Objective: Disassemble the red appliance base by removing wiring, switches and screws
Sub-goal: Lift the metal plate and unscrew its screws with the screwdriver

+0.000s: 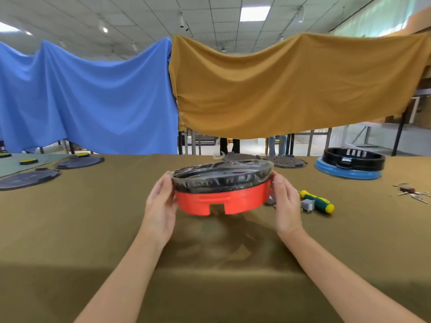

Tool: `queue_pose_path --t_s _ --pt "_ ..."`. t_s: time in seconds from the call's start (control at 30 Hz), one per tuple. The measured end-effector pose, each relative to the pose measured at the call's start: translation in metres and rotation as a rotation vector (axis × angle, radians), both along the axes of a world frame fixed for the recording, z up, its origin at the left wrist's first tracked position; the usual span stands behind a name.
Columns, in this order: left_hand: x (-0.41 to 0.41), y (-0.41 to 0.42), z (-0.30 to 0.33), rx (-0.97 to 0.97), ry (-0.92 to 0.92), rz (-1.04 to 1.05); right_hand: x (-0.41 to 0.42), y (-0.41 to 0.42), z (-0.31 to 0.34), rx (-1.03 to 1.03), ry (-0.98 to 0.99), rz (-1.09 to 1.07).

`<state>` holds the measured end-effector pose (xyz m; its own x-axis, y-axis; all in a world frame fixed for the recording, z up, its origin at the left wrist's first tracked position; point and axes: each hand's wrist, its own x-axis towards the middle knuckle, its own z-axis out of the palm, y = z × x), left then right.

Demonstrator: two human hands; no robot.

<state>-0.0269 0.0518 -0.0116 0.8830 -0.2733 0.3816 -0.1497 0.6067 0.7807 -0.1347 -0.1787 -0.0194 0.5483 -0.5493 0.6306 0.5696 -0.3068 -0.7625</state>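
Red base (221, 201), round, black plastic-wrapped top, square notch in near rim, held just above the table (70, 229) between my left hand (161, 210) and right hand (285, 206), fingers curled round its sides; screwdriver (317, 201) near right.

Between the hands, a red appliance base (221, 202) topped in black; right of the right hand (286, 209), a green-and-yellow screwdriver (317, 201) on the olive tablecloth (93, 229).

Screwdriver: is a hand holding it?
No, the screwdriver lies on the table, while both hands grip the red base.
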Motion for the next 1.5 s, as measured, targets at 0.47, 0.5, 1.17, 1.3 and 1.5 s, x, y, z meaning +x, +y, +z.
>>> queue_pose_path --t_s 0.47,0.5,1.17,1.3,1.5 --pt "0.004 -0.002 -0.005 0.131 -0.064 0.015 -0.001 0.001 -0.004 -0.054 0.006 -0.020" --pt "0.004 -0.003 -0.006 0.144 -0.072 0.021 -0.001 0.000 -0.004 -0.063 0.000 -0.024" --pt "0.003 -0.011 -0.015 0.307 -0.245 0.293 0.001 -0.004 -0.006 -0.220 0.113 -0.045" --pt "0.002 -0.013 -0.015 0.347 -0.236 0.235 0.002 -0.005 -0.006 -0.207 0.175 0.013" --pt "0.006 -0.013 -0.017 0.385 -0.204 0.207 0.004 -0.009 -0.008 -0.217 0.330 -0.010"
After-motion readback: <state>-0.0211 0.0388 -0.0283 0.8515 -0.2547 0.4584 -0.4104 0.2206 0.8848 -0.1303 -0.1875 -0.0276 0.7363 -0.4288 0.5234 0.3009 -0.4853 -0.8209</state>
